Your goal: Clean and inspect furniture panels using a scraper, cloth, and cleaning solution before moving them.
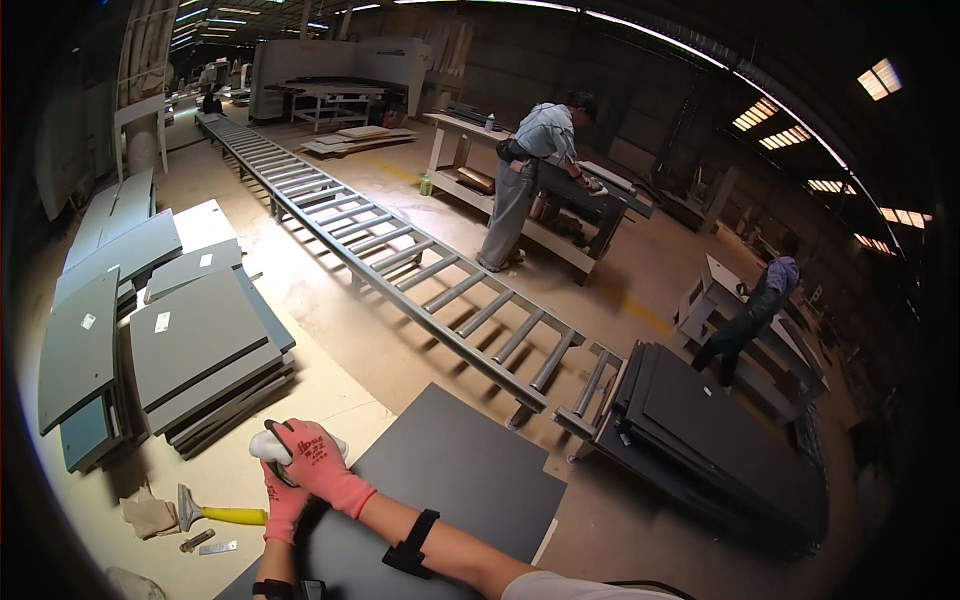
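Observation:
Both hands wear pink gloves and meet above the near left corner of a dark grey panel (450, 470). A bunched white cloth (268, 446) is held between them, its folds showing on either side of my right hand (318, 462). That hand lies closed over the top. Below it, my left hand (284, 503) is closed against the same bundle, its fingers mostly hidden. Left of the hands, on the pale board, are a scraper with a yellow handle (235, 515), a crumpled brown cloth (150, 512) and a small metal piece (217, 548).
Stacked grey panels (200, 340) stand at the left. A roller conveyor (430, 285) runs diagonally from far left toward a dark panel stack (710, 440) at right. One person (540, 150) bends over a workbench (470, 190); another person (765, 300) stands farther right.

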A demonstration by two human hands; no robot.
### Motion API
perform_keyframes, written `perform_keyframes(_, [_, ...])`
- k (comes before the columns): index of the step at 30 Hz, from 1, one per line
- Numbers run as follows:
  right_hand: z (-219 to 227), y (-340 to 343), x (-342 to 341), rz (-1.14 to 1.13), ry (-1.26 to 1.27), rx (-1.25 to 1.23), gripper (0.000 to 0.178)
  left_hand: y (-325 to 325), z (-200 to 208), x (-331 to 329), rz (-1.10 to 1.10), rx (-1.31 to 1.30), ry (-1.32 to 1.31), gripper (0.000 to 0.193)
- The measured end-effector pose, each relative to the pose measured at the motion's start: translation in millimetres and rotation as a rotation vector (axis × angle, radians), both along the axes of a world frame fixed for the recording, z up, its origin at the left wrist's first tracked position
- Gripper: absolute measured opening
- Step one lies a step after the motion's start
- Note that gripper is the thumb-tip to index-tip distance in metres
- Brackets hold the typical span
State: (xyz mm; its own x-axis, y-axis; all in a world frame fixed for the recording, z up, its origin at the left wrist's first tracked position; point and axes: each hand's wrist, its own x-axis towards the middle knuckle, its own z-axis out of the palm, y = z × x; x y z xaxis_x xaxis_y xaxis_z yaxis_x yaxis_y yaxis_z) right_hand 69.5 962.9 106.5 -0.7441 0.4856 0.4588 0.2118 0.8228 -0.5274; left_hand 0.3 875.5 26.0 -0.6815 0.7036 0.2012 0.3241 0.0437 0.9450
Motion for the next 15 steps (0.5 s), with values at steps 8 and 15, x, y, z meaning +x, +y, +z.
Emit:
perform_keyframes(8, [22.1,45.5,128.8,-0.089,0.377,-1.018,0.037,-22.9,-24.3,-15.8,0.094,-0.082,0.085,0.057])
perform_keyframes(15, [-50.5,-104.0,220.4,0.354,-0.631,0.043,0.063,-25.0,65.1,33.2,0.048,-0.056,-0.021,0.058])
